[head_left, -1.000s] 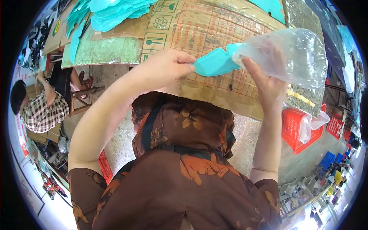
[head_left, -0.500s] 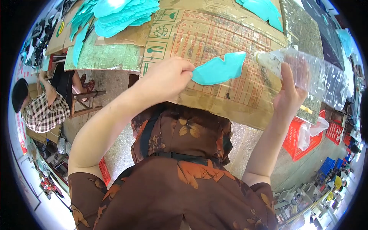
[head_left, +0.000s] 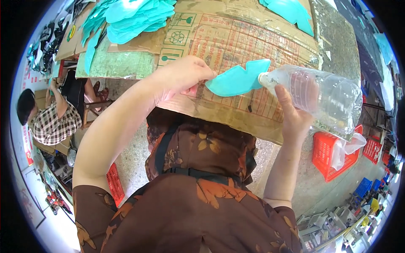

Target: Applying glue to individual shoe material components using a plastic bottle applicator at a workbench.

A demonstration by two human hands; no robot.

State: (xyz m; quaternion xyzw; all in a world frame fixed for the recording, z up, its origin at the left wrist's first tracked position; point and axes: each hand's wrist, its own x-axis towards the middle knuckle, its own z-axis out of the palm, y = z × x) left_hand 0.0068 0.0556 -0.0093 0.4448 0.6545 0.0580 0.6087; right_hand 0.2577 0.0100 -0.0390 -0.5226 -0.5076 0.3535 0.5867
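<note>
A teal cut-out piece (head_left: 236, 83) is seen over a printed cardboard sheet (head_left: 228, 110), its right end met by the mouth of a clear plastic bottle (head_left: 337, 98). The bottle is clasped in the right hand (head_left: 296, 120); its contents cannot be made out. Whether the piece's left end is pinched by the left hand (head_left: 185, 76) cannot be told. A plastic bag (head_left: 338, 154) is held in a red basket (head_left: 321, 152).

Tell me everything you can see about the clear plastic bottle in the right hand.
The clear plastic bottle looks thin-walled and glossy, with a ridged body that narrows to a pale, whitish mouth end. It is held tipped on its side, mouth toward the left, base toward the right. The bare right hand grips it, fingers showing through the plastic. Its mouth end is at the right end of a flat turquoise cut-out piece; whether they touch is unclear.
</note>
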